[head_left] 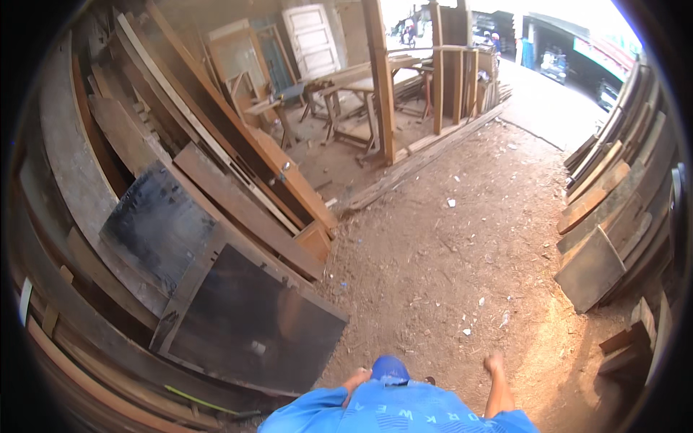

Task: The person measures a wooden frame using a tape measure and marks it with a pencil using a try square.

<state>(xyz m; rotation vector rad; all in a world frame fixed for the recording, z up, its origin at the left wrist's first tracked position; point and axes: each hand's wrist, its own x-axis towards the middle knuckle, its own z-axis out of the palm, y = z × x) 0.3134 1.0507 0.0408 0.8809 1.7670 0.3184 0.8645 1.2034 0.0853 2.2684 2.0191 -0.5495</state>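
Low in the view, my left hand point(358, 377) is close to my body, beside a rounded blue thing point(390, 369) whose kind I cannot make out. Its fingers are small and partly hidden, so their grip is unclear. My right hand point(494, 362) hangs out over the dirt ground, to the right of my blue shirt point(404, 410). Its fingers look curled in, and nothing shows in them. A dark flat panel point(253, 321) in a worn wooden frame leans to the left of my left hand, apart from it.
Wooden boards and door frames point(271, 162) lean in stacks on the left. More planks point(613, 198) lean along the right side. Bits of litter dot the dirt ground point(426, 252). Ahead stand wooden posts point(380, 83), work trestles and a white panelled door point(311, 41).
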